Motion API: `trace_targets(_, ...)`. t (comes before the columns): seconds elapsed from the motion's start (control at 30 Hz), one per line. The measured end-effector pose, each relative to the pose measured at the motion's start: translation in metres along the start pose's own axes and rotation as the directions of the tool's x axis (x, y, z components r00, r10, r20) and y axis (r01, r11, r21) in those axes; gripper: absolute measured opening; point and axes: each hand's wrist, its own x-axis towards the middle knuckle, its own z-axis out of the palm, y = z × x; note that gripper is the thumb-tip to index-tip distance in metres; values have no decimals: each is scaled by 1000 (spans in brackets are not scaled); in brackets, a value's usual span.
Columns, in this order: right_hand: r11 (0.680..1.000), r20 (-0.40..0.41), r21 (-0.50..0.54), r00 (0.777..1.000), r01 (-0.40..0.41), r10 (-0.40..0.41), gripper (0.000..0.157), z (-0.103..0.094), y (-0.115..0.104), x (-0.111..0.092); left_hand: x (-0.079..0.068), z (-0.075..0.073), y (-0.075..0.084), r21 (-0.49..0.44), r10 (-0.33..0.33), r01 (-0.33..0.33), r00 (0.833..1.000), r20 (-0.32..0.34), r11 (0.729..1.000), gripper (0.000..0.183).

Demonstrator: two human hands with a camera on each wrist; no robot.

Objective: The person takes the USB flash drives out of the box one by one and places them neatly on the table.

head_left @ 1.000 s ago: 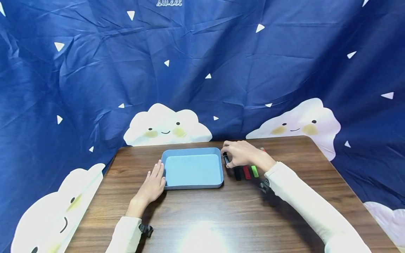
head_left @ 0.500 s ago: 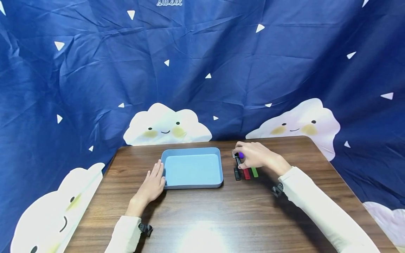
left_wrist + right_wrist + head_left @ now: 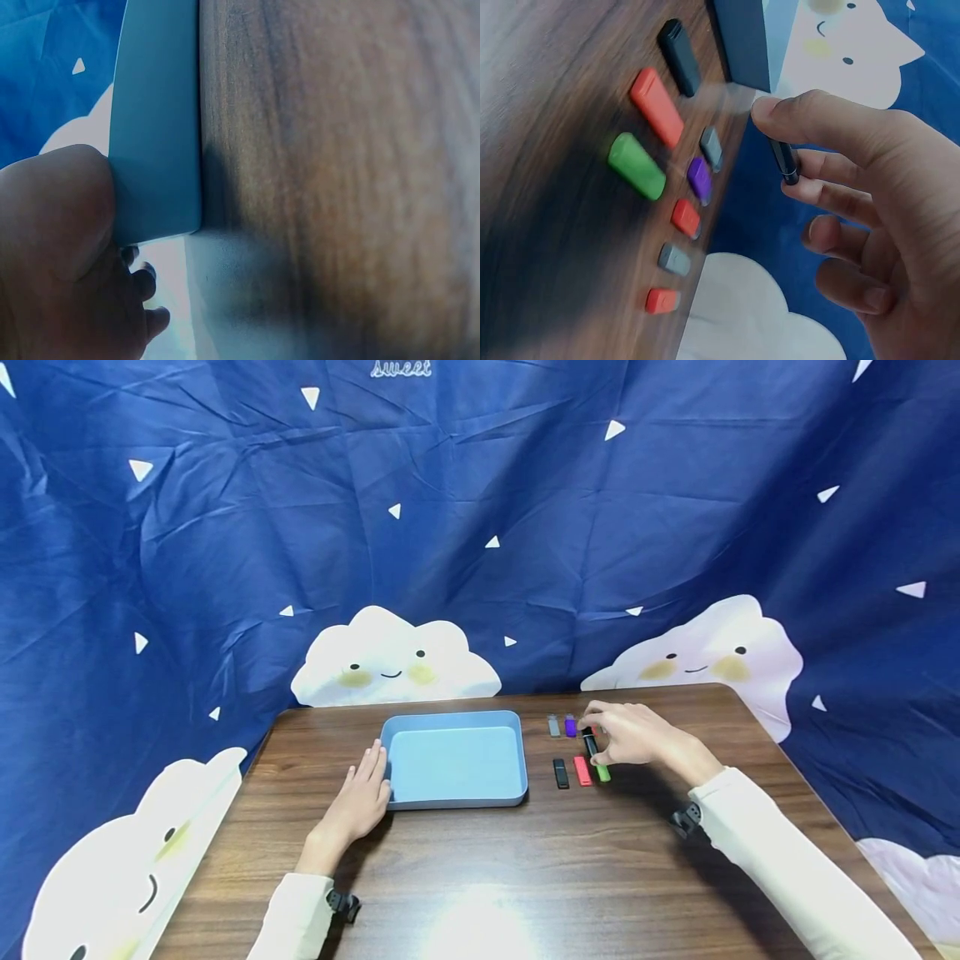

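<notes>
My right hand (image 3: 633, 732) pinches a slim black stick (image 3: 591, 746) with a pale band between thumb and fingertips. In the head view it overlaps the green stick (image 3: 603, 772); in the right wrist view the held black stick (image 3: 783, 159) appears raised off the table. A black stick (image 3: 561, 773) and a red stick (image 3: 582, 771) lie left of the green one. Farther back are a small grey stick (image 3: 553, 726) and a purple stick (image 3: 571, 726). My left hand (image 3: 358, 795), fingers straight, rests against the left side of the light blue tray (image 3: 453, 804).
In the right wrist view, a small red stick (image 3: 685, 217), a grey one (image 3: 674, 259) and another red one (image 3: 661, 301) continue the back row. The brown wooden table (image 3: 480, 868) ends before a blue curtain (image 3: 525, 568) with clouds.
My right hand, with the black stick in its grip, has moved right from beside the tray, uncovering the small grey and purple sticks. The left hand stays at the tray.
</notes>
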Motion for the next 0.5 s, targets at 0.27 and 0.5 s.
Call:
trace_targets(0.27, 999, 17, -3, 999, -36, 36, 60, 1, 6, -17, 0, 0, -1, -4, 3, -3, 1000, -9, 1000, 63)
trace_targets(0.5, 998, 35, 6, 998, -61, 61, 57, 8, 15, -29, 0, 1, -1, -8, 10, -10, 1000, -13, 1000, 63)
